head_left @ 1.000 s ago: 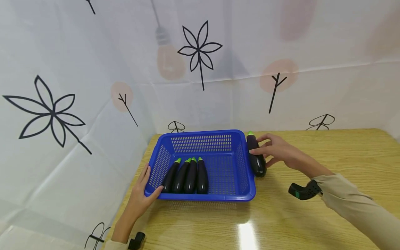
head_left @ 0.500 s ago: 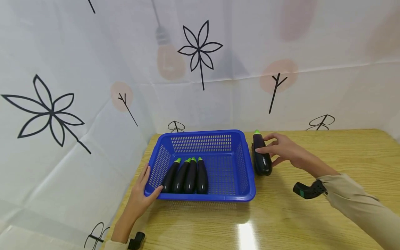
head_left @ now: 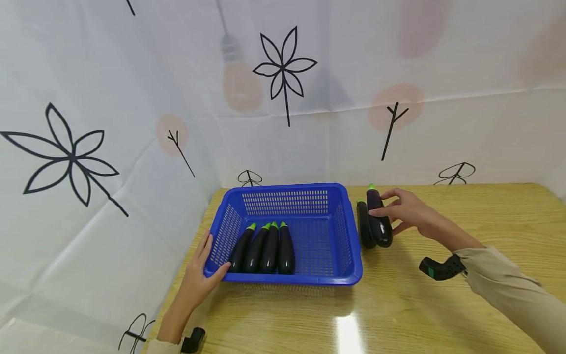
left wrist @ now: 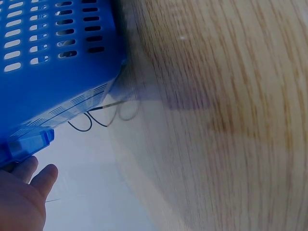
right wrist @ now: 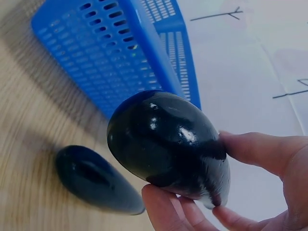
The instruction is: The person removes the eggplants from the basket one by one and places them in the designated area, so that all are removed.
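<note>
A dark purple eggplant (head_left: 379,222) with a green stem end is held between the thumb and fingers of my right hand (head_left: 409,215), just right of the blue basket (head_left: 288,279). In the right wrist view its glossy rounded end faces the camera. Another eggplant (head_left: 364,227) lies on the table between it and the basket wall. Several eggplants (head_left: 286,251) lie side by side in the left half of the basket. My left hand (head_left: 200,273) grips the basket's front left corner, thumb over the front rim and fingers at the left side.
The basket stands on a wood-grain table (head_left: 482,216). White cloth (head_left: 336,142) printed with line-drawn leaves hangs behind the table and along its left side. A black wrist device (head_left: 442,268) sits at my right cuff.
My right hand has moved right with its eggplant, away from the basket wall. The eggplant lying beside the basket has come into sight. My left hand has stayed in place.
</note>
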The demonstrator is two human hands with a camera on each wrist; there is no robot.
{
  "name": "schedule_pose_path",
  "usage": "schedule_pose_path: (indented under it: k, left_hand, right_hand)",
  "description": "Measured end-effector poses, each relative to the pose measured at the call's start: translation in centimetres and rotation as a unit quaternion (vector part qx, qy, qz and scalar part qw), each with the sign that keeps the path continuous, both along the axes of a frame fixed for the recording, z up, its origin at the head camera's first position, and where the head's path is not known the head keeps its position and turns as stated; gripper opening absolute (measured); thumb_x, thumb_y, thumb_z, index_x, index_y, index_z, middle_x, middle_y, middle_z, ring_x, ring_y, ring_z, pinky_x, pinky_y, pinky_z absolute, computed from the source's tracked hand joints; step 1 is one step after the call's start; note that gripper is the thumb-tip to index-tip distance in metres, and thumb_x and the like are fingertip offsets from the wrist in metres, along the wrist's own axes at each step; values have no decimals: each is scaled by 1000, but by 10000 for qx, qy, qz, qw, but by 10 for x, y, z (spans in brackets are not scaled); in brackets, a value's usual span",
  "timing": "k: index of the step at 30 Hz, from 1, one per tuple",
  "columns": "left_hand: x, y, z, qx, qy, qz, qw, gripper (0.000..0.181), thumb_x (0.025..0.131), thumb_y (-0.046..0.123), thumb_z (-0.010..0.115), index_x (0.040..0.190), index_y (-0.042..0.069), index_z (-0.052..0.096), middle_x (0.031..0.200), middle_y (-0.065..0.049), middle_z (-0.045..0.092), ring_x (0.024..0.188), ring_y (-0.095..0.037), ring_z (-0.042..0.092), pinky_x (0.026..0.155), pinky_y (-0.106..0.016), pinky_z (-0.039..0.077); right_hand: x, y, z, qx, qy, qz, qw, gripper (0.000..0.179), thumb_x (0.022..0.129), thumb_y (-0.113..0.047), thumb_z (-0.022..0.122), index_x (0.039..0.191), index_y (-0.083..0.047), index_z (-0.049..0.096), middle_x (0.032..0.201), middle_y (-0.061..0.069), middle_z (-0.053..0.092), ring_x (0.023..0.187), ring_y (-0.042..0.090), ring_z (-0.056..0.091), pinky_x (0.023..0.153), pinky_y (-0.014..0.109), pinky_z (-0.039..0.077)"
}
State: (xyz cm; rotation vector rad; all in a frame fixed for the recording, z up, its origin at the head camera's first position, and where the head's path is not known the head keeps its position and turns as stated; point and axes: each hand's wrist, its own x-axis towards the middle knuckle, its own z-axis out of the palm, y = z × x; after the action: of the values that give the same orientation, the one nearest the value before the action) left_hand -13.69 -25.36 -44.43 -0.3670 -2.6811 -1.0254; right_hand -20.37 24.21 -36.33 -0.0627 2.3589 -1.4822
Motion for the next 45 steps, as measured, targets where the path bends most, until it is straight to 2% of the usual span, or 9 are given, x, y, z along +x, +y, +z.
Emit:
schedule_pose_path:
  k: [8,17,26,34,45]
  left_hand:
    - [0,0,0,6,2,-22,10000,86,85,33,69,151,7,21,157,-9,16,135,-40,27,95,-59,37]
    - [0,0,0,0,58,-16,10000,85,84,32,69,150,5,23,155,-14,19,133,-42,30,93,-61,38]
    - [0,1,1,-49,37,34,10000,85,84,33,69,150,5,24,155,-14,19,133,-43,30,93,-62,37]
    - [2,1,3,5,23,22,10000,85,84,33,69,150,5,23,157,-8,16,135,-41,28,94,-60,37]
    - [1,-1,0,2,58,-17,10000,85,84,31,70,150,6,23,156,-13,18,134,-42,29,93,-60,38]
  right_hand:
    - [-4,6,-6,96,29,32,9999,80,88,-33,66,140,9,21,122,32,46,90,28,58,70,43,55]
    - [-6,9,-12,177,-20,8,9998,82,88,-33,66,140,11,20,121,33,46,90,28,58,70,43,55]
    - [-9,12,-21,296,-48,-95,9995,80,88,-32,67,138,11,23,118,32,47,89,28,57,70,43,55]
    - [-13,15,-32,383,-87,-195,9990,81,88,-33,67,138,12,22,121,35,44,90,29,56,69,43,55]
    - [-18,20,-45,609,-146,-233,9978,82,88,-34,66,137,15,22,118,35,46,96,37,55,69,43,55]
